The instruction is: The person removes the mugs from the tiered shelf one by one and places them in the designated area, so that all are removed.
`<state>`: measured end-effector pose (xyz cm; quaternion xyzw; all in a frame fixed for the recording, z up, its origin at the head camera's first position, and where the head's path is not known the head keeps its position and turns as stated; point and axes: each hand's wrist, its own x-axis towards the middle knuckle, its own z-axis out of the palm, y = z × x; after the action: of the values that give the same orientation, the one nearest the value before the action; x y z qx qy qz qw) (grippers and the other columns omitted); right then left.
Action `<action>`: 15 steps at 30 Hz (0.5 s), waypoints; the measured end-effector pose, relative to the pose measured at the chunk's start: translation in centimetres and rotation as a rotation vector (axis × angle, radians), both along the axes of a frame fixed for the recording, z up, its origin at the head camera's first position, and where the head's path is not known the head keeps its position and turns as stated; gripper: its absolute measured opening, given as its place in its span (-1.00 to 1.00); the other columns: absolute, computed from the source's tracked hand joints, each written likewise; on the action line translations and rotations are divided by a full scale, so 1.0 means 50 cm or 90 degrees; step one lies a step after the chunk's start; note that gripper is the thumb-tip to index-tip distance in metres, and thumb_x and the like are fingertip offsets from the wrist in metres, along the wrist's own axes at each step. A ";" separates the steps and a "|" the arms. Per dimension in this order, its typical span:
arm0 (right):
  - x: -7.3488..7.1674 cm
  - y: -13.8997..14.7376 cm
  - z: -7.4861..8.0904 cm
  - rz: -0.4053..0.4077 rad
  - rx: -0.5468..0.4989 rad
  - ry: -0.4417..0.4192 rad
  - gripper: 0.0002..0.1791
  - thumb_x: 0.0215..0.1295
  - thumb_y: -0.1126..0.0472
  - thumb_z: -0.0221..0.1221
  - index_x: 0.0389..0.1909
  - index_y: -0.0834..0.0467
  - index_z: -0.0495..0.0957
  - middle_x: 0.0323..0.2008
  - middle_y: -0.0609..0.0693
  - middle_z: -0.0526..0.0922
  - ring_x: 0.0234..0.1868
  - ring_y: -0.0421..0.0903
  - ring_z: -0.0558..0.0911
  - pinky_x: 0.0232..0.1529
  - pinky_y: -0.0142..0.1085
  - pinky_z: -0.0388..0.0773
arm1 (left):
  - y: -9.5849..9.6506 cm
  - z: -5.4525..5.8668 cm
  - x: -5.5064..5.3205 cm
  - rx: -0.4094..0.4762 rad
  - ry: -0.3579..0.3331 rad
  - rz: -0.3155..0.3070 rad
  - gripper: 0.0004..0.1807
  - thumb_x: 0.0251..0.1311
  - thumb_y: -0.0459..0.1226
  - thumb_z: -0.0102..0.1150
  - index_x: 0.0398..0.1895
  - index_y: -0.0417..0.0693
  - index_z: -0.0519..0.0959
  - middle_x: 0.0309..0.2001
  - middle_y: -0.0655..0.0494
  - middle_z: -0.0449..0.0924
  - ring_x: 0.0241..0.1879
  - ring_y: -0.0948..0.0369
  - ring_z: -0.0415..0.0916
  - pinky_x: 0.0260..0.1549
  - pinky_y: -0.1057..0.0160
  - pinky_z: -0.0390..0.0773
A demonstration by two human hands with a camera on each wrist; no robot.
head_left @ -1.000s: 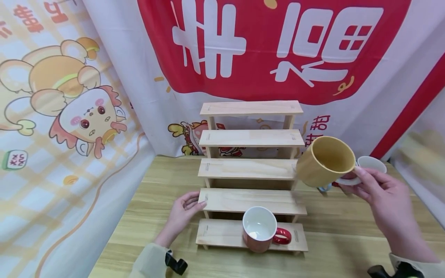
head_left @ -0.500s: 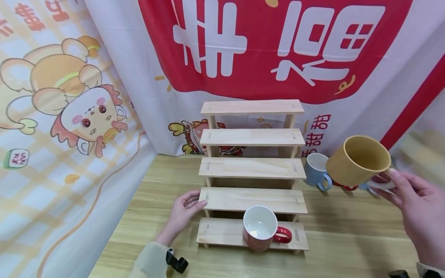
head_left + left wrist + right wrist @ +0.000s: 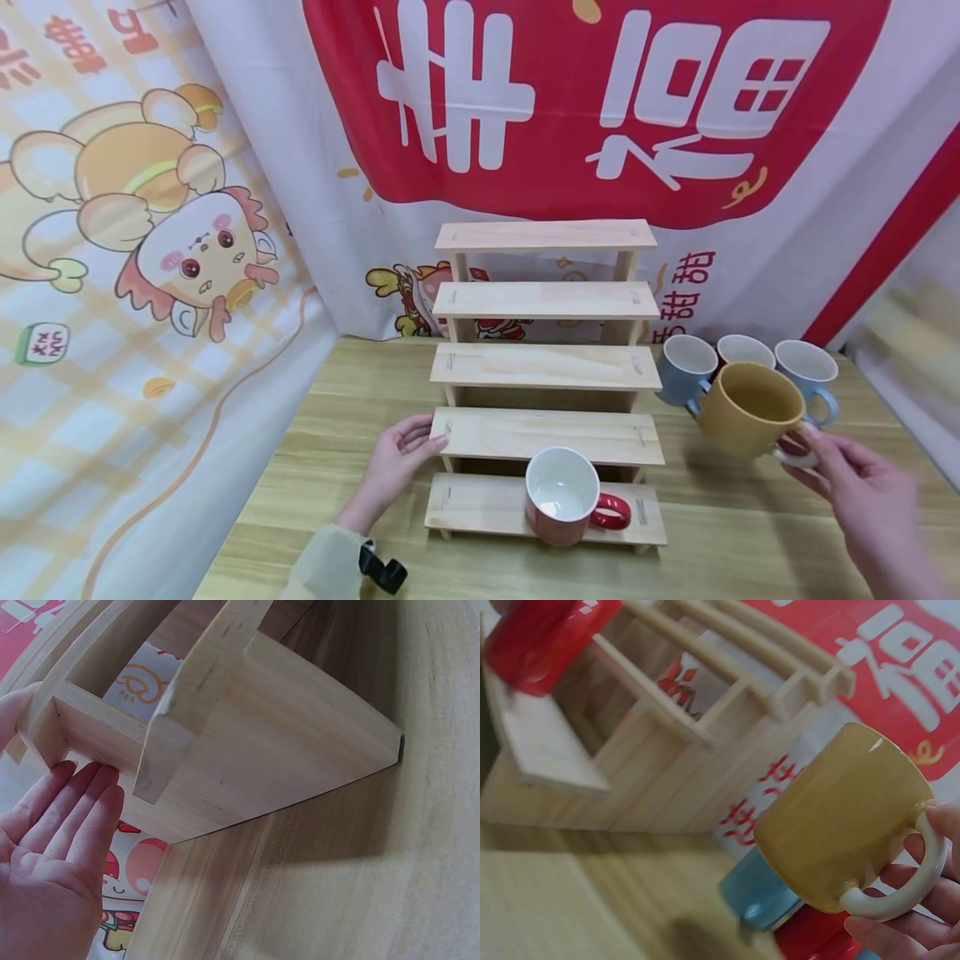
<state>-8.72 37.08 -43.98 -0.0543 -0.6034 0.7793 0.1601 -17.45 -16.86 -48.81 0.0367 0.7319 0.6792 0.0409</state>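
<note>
In the head view my right hand holds a yellow mug by its white handle. The mug hangs tilted above the table, in front of several other mugs. On the left, my left hand pinches the end of the second-lowest step of a wooden tiered rack, thumb on top and fingers underneath. The left wrist view shows those fingertips against the wood. A red mug with a white inside stands on the lowest step, its handle to the right.
Right of the rack stand a blue mug, a red mug with a white inside and another blue mug, the red one partly hidden. A printed cloth hangs behind the rack, and another lines the left side.
My right hand carried the yellow mug rightward away from the rack, then lowered it and brought it slightly back left. The left hand and the rack have stayed put.
</note>
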 end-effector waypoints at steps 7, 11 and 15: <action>0.006 -0.016 -0.054 -0.001 0.024 -0.050 -0.82 0.47 0.26 0.22 -0.09 0.24 0.74 -0.20 -0.02 0.79 -0.19 -0.17 0.77 -0.23 -0.23 0.72 | 0.001 0.001 0.002 0.002 0.002 0.001 -0.46 0.22 -0.35 0.42 0.23 -0.35 0.50 0.14 -0.23 0.60 0.15 -0.09 0.57 0.08 0.26 0.61; 0.005 -0.026 -0.072 -0.010 0.032 -0.079 -0.84 0.46 0.27 0.23 -0.12 0.22 0.76 -0.24 -0.03 0.79 -0.23 -0.19 0.77 -0.23 -0.26 0.73 | 0.000 -0.001 0.001 0.003 0.004 0.000 -0.47 0.23 -0.36 0.42 0.23 -0.36 0.50 0.14 -0.24 0.59 0.15 -0.09 0.57 0.08 0.26 0.61; 0.001 -0.033 -0.085 -0.026 0.052 -0.118 -0.84 0.45 0.23 0.25 -0.16 0.19 0.77 -0.29 -0.08 0.79 -0.25 -0.23 0.76 -0.24 -0.31 0.73 | 0.000 -0.002 0.001 0.003 0.003 0.000 -0.46 0.22 -0.35 0.42 0.23 -0.36 0.49 0.14 -0.24 0.59 0.15 -0.10 0.57 0.08 0.27 0.61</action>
<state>-8.68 35.44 -48.22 -0.1319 -0.6458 0.7422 0.1211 -17.41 -16.84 -48.89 0.0388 0.7304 0.6808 0.0392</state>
